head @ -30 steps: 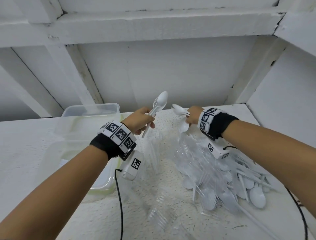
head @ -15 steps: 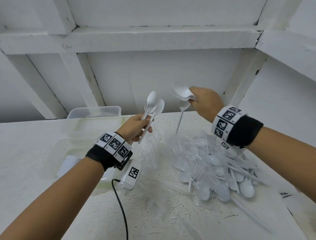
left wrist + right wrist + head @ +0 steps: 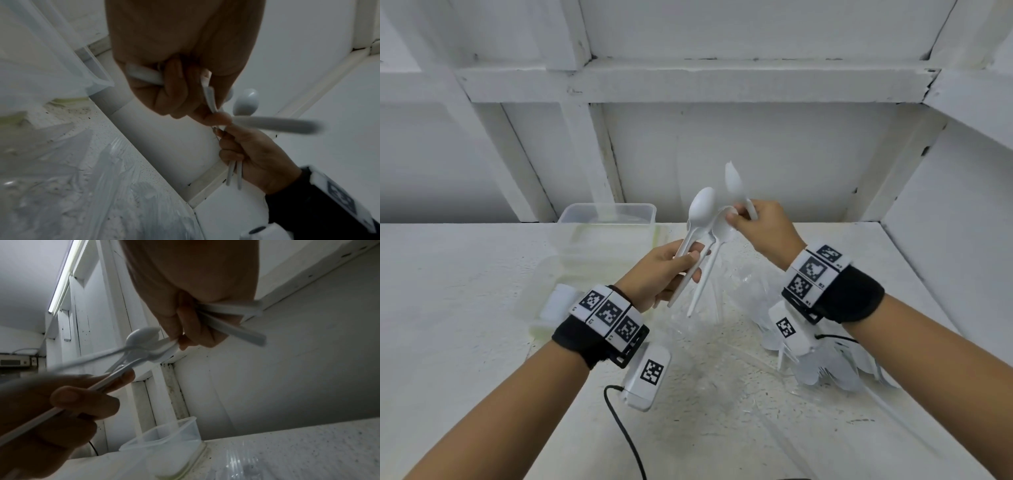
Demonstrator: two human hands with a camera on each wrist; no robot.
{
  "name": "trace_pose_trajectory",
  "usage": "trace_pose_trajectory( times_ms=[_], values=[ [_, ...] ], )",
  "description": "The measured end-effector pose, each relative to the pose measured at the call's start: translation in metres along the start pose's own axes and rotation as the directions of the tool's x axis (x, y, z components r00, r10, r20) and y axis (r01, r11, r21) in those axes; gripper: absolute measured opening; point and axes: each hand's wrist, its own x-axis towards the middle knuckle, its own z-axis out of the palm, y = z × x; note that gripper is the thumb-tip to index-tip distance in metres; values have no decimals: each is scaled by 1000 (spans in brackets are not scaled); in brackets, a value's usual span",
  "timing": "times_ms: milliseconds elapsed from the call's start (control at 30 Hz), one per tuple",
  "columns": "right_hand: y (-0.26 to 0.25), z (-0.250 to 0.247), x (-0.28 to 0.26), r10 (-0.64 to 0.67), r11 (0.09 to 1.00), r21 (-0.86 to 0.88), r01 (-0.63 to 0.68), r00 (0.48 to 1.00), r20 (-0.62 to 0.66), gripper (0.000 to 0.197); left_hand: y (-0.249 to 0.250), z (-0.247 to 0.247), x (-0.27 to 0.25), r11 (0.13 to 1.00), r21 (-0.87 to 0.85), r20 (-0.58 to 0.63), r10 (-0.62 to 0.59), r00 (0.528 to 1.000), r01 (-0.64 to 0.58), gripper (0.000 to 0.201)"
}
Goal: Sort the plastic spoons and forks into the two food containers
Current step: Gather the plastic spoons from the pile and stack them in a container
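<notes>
My left hand (image 3: pixel 686 265) grips a small bunch of white plastic spoons (image 3: pixel 701 209) by their handles, bowls pointing up. My right hand (image 3: pixel 739 219) holds more spoons (image 3: pixel 735 181), and its thumb and fingertip pinch the bowl of one spoon (image 3: pixel 722 229) that rests against the left bunch. In the left wrist view the left hand's fingers (image 3: pixel 174 91) curl round handles, and the right hand (image 3: pixel 255 155) holds two handles. In the right wrist view my right hand (image 3: pixel 193 331) clamps spoon handles (image 3: pixel 242 331). A clear food container (image 3: pixel 607 214) stands at the back, a second one (image 3: pixel 541 274) nearer left.
A heap of white plastic spoons and forks (image 3: pixel 832 370) lies on the white shelf under my right wrist. Crumpled clear wrapping (image 3: pixel 709 329) lies in the middle. A black cable (image 3: pixel 626 438) trails from my left wrist. White walls and beams close in behind and to the right.
My right hand has moved left and down with its spoons until it meets the bunch in my left hand. The left hand has stayed about where it was.
</notes>
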Motion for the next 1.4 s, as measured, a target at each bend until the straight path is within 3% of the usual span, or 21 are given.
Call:
trace_pose_trajectory(
  times_ms=[100,233,367,500,633,733,833,900,967,1033,1067,1133,1267,1400],
  values=[
    [-1,7,-6,3,999,-34,-1,999,48,22,-6,-3,-11,999,37,-37,-26,999,28,21],
    [-3,5,-10,26,998,-57,-23,998,58,25,-12,-10,-25,997,48,-143,-53,988,60,50],
    [-11,0,-15,72,990,113,-80,994,77,17,-19,-16,-31,990,137,-218,1,976,30,25],
    [-23,9,-22,57,975,209,-76,993,99,11,-25,-17,-31,953,299,-251,131,959,-52,13],
    [-25,19,-22,69,995,67,-75,994,90,22,-31,-17,-28,869,466,-303,335,892,-168,15],
    [-20,23,-21,181,979,81,-188,979,89,19,-33,-18,-30,812,535,-288,434,854,-232,21],
    [-16,26,-21,255,954,128,-271,958,129,14,-33,-14,-32,758,594,-242,487,839,-269,14],
    [-15,27,-21,260,951,132,-279,954,147,9,-34,-13,-31,775,589,-252,445,859,-229,13],
    [-13,26,-19,247,957,119,-264,959,140,19,-34,-14,-31,868,454,-266,349,899,-203,20],
    [-12,24,-19,218,966,110,-233,967,128,26,-30,-16,-32,984,129,-224,152,963,-125,24],
    [-13,23,-19,194,972,112,-209,972,129,27,-28,-17,-34,997,-68,-151,36,988,-47,24],
    [-16,20,-19,138,983,97,-153,980,145,28,-22,-18,-37,937,-324,20,-135,991,134,27],
    [-18,18,-18,38,999,-35,-32,980,196,27,-18,-20,-40,859,-424,247,-198,949,289,32],
    [-18,24,-20,-12,999,-49,22,983,182,22,-20,-17,-38,889,-352,267,-205,942,293,35]
  ],
)
